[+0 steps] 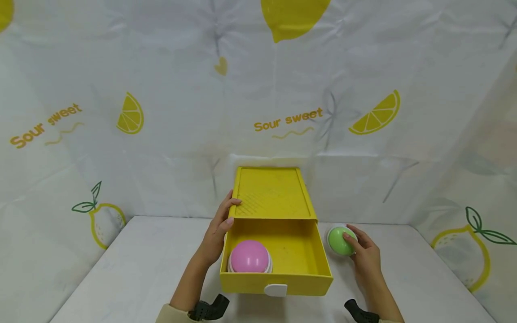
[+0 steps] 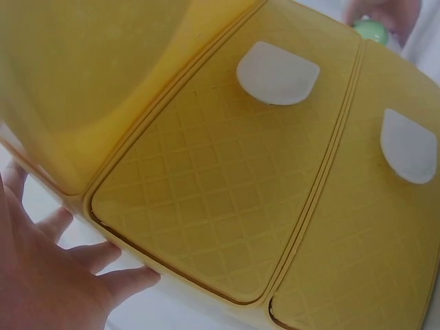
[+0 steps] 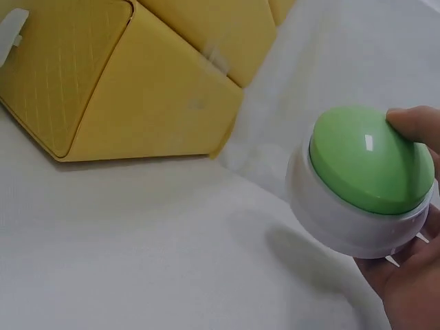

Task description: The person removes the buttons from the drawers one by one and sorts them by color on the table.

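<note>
A yellow drawer cabinet (image 1: 274,193) stands at the middle of the table, its top drawer (image 1: 299,251) pulled out towards me. Inside that drawer, at the front left corner, sits a pink domed push button (image 1: 249,256) with a white base. My left hand (image 1: 216,233) rests along the cabinet's left side; in the left wrist view its fingers (image 2: 96,258) are spread at the cabinet's edge. To the right of the cabinet, my right hand (image 1: 366,255) holds a green domed push button (image 3: 371,161) above the table, thumb on the dome and fingers round the white base.
Below the open drawer are more drawer fronts (image 2: 206,172) with white tab handles (image 2: 278,74). The white table (image 1: 133,269) ends at a pale wall sheet (image 1: 181,179) with lemon prints, close behind the cabinet. A shadow (image 3: 302,254) falls on the table under the green button.
</note>
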A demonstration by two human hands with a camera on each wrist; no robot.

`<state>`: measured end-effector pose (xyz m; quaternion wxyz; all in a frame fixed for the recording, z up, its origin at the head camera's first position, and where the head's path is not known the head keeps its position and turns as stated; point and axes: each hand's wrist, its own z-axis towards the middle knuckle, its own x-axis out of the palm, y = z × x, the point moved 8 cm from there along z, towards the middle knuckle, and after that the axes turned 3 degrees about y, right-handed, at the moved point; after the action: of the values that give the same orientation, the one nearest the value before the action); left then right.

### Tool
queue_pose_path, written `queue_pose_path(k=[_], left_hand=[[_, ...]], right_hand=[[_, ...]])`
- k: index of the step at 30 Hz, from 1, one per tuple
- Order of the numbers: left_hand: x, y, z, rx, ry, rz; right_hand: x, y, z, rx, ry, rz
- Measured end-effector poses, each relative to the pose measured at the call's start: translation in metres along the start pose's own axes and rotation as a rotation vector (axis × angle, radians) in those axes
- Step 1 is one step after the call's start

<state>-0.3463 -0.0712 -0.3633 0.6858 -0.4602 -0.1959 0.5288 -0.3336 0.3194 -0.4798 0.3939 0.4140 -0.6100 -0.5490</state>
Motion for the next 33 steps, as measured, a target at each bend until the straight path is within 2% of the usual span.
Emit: queue_pose_path(k=[5,9,14,22,28,33], left_hand=[[0.001,0.000,0.001,0.000,0.010,0.002],[0.001,-0.002,0.001,-0.006,0.008,0.008],[0.001,-0.003,0.001,-0.014,0.011,0.013],[0.001,-0.004,0.000,-0.013,0.012,0.008],[0.001,-0.004,-0.001,-0.010,0.016,0.001],[0.001,-0.002,-0.001,-0.003,0.016,-0.001]], right_hand=[[0.001,-0.009,0.002,0.037,0.011,-0.027],[0.003,-0.015,0.003,0.031,0.024,-0.120],[0.003,-0.011,0.000,-0.056,-0.014,-0.282],[0.000,-0.008,-0.003,-0.137,-0.123,-0.406],[0.002,-0.003,-0.007,-0.216,-0.181,-0.552],[0.003,-0.003,-0.008,-0.238,-0.177,-0.568]])
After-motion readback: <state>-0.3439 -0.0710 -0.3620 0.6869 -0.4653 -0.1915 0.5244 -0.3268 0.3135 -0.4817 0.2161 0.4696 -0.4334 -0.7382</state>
